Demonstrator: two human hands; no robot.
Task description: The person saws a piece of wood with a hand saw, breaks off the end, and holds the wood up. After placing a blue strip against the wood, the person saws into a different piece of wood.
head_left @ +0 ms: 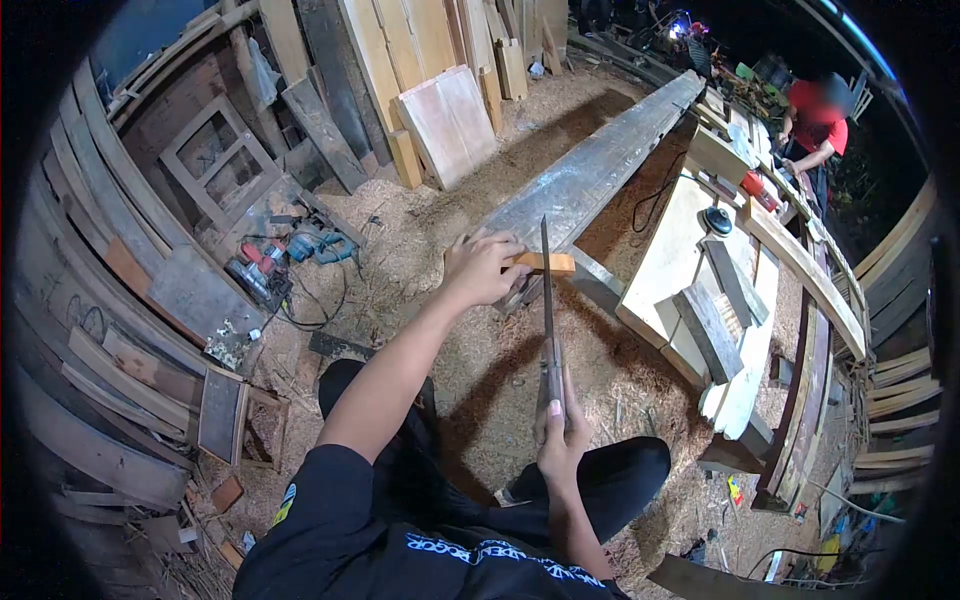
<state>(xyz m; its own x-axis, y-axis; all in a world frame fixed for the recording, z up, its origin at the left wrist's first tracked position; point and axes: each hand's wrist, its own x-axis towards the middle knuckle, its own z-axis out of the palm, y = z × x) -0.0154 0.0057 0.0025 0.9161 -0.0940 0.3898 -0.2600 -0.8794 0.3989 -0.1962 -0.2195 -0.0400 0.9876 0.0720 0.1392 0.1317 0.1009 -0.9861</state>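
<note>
My left hand (484,268) presses a small orange-brown wood block (556,264) onto the near end of a long, worn plank bench (590,160). Its fingers are closed over the block, whose right end sticks out past them. My right hand (562,436) grips the handle of a handsaw (548,325), seen almost edge-on, its blade pointing away from me. The upper blade crosses the block just right of my left fingertips. Whether the teeth have cut into the wood cannot be made out.
A second workbench (660,290) on the right carries loose boards and a dark round tool (716,219). Power tools with cords (320,245) lie on the left floor. Boards (450,125) lean at the back. A person in a red shirt (818,125) works at far right.
</note>
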